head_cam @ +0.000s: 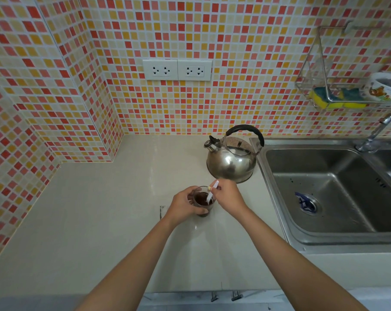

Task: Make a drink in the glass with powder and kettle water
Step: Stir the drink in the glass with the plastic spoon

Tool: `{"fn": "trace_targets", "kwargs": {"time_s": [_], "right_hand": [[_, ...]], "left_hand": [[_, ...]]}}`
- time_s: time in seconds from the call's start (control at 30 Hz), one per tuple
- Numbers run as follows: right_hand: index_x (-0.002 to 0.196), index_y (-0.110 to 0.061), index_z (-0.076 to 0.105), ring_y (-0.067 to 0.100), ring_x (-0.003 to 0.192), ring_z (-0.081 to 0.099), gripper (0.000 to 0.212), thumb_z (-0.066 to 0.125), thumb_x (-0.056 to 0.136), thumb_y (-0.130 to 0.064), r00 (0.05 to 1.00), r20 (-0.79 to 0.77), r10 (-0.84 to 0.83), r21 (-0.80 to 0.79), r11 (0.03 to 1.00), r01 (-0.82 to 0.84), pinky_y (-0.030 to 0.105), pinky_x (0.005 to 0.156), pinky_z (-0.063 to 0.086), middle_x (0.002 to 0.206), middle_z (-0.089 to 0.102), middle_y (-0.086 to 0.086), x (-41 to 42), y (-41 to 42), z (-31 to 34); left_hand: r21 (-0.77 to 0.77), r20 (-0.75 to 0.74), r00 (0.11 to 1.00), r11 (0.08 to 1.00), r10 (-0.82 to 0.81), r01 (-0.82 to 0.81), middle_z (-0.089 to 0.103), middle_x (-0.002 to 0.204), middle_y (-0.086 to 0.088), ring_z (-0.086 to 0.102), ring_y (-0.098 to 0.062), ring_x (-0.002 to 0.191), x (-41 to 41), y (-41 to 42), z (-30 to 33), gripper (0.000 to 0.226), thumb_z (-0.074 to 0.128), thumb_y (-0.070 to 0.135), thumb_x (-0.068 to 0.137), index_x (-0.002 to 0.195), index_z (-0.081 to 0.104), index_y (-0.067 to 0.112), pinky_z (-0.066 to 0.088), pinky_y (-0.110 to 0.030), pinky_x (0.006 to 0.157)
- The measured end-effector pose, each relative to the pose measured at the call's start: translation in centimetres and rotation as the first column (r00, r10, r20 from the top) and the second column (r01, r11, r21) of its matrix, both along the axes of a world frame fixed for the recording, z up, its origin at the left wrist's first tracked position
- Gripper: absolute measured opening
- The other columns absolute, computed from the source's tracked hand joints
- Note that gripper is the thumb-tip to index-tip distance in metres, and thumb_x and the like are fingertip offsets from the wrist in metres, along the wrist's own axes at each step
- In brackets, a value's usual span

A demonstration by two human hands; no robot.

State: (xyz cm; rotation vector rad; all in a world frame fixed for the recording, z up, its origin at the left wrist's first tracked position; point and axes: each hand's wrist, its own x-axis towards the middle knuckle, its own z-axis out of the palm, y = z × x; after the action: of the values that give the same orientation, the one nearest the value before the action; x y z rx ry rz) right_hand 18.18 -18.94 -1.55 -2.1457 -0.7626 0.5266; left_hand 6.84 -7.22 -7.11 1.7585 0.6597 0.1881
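we see the glass (203, 204) standing on the pale countertop (95, 221), near the middle of the view, with a dark brown drink inside it. the left hand (182, 207) is wrapped around the glass from its left side, fingers curled on the wall, gripping it. the right hand (228, 195) pinches the top of a thin white spoon (212, 193) between thumb and fingertips (its lower end dips into the brown liquid, and the stick leans up toward the right). both forearms reach in from the bottom edge of the view.

just behind and to the right of the glass sits the steel kettle (231, 160), upright on the counter, its black handle arched over the lid and its spout pointing left. the kettle stands right beside the rim of the steel sink (324, 237), whose basin holds something blue at the drain. on the mosaic wall above are two white socket plates (177, 70), and a wire rack (320, 86) at upper right holds yellow-green sponges.
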Motion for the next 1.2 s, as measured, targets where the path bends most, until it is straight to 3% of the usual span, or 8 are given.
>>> {"fn": "trace_targets", "kwargs": {"time_s": [0.1, 0.2, 0.47, 0.63, 0.8, 0.97, 1.1, 1.2], "right_hand": [[0.079, -0.009, 0.068, 0.017, 0.059, 0.054, 0.015, 0.058, 0.089, -0.012, 0.998, -0.033, 0.046, 0.072, 0.996, -0.044, 0.031, 0.062, 0.047, 0.063, 0.059, 0.004, -0.9, 0.3, 0.2], [0.078, -0.012, 0.067, 0.015, 0.062, 0.055, 0.017, 0.056, 0.091, -0.015, 0.999, 0.035, 0.027, 0.019, 0.999, -0.028, 0.028, 0.06, 0.045, 0.063, 0.059, 0.0, -0.7, 0.2, 0.4], [0.079, -0.005, 0.07, 0.019, 0.063, 0.056, 0.02, 0.054, 0.09, -0.012, 1.0, -0.002, 0.021, 0.055, 0.998, -0.021, 0.029, 0.061, 0.044, 0.064, 0.061, 0.005, -1.3, 0.3, 0.4], [0.078, -0.002, 0.068, 0.026, 0.07, 0.061, 0.024, 0.052, 0.091, -0.015, 0.999, 0.043, -0.019, -0.024, 1.0, 0.02, 0.032, 0.065, 0.046, 0.07, 0.065, 0.011, -0.8, -0.3, 0.2], [0.078, -0.003, 0.069, 0.018, 0.063, 0.056, 0.018, 0.057, 0.089, -0.012, 0.999, -0.028, -0.028, 0.069, 0.997, 0.03, 0.029, 0.062, 0.042, 0.071, 0.067, 0.016, -1.5, 0.1, 0.2], [0.075, 0.012, 0.061, 0.038, 0.066, 0.06, 0.024, 0.055, 0.087, -0.009, 0.969, -0.106, -0.223, 0.068, 0.971, 0.23, 0.036, 0.061, 0.045, 0.07, 0.064, 0.027, -0.6, -0.4, -0.4], [0.085, 0.0, 0.069, 0.026, 0.071, 0.059, 0.017, 0.056, 0.087, -0.01, 0.948, -0.156, -0.278, 0.054, 0.956, 0.29, 0.035, 0.07, 0.05, 0.075, 0.067, 0.015, -1.0, -0.4, -0.7], [0.064, -0.002, 0.066, 0.025, 0.067, 0.057, 0.027, 0.055, 0.087, -0.011, 0.955, -0.101, -0.278, 0.024, 0.959, 0.282, 0.028, 0.057, 0.039, 0.066, 0.064, 0.013, -1.1, -0.4, -0.9]], "left_hand": [[-0.003, 0.011, 1.0, 1.0, -0.003, 0.003, 0.073, 0.107, 0.007, 0.068, -0.015, 0.104, -0.1, -0.1, 0.1, 0.071, 0.087, 0.023, 0.048, 0.115, 0.067, 0.026, 0.053, -0.022, 0.088], [0.002, 0.001, 1.0, 1.0, 0.001, -0.001, 0.072, 0.11, 0.004, 0.066, -0.015, 0.105, -0.1, -0.1, 0.1, 0.074, 0.088, 0.022, 0.048, 0.118, 0.065, 0.023, 0.052, -0.022, 0.089], [0.008, 0.009, 1.0, 1.0, -0.003, 0.003, 0.073, 0.103, 0.009, 0.068, -0.014, 0.102, -0.1, -0.1, 0.0, 0.065, 0.087, 0.023, 0.047, 0.108, 0.067, 0.033, 0.053, -0.02, 0.086], [0.011, -0.003, 1.0, 1.0, 0.001, -0.001, 0.071, 0.111, 0.004, 0.066, -0.015, 0.106, 0.0, 0.0, -0.1, 0.074, 0.088, 0.021, 0.048, 0.118, 0.065, 0.023, 0.053, -0.025, 0.092], [0.013, -0.008, 1.0, 1.0, 0.001, -0.001, 0.072, 0.107, 0.008, 0.066, -0.015, 0.105, -0.1, 0.0, -0.2, 0.068, 0.087, 0.022, 0.048, 0.112, 0.066, 0.03, 0.053, -0.024, 0.089], [-0.007, -0.027, 1.0, 1.0, 0.016, -0.016, 0.07, 0.111, 0.004, 0.065, -0.015, 0.107, 0.1, 0.0, -0.2, 0.073, 0.089, 0.017, 0.048, 0.117, 0.064, 0.025, 0.049, -0.018, 0.086], [-0.004, -0.036, 0.999, 1.0, 0.019, -0.019, 0.07, 0.11, 0.006, 0.064, -0.013, 0.105, 0.0, 0.0, -0.3, 0.07, 0.09, 0.014, 0.051, 0.115, 0.064, 0.026, 0.047, -0.012, 0.081], [-0.005, -0.043, 0.999, 1.0, 0.021, -0.022, 0.069, 0.108, 0.008, 0.064, -0.012, 0.103, -0.1, 0.0, -0.2, 0.068, 0.09, 0.012, 0.052, 0.113, 0.063, 0.028, 0.046, -0.005, 0.076]]}}
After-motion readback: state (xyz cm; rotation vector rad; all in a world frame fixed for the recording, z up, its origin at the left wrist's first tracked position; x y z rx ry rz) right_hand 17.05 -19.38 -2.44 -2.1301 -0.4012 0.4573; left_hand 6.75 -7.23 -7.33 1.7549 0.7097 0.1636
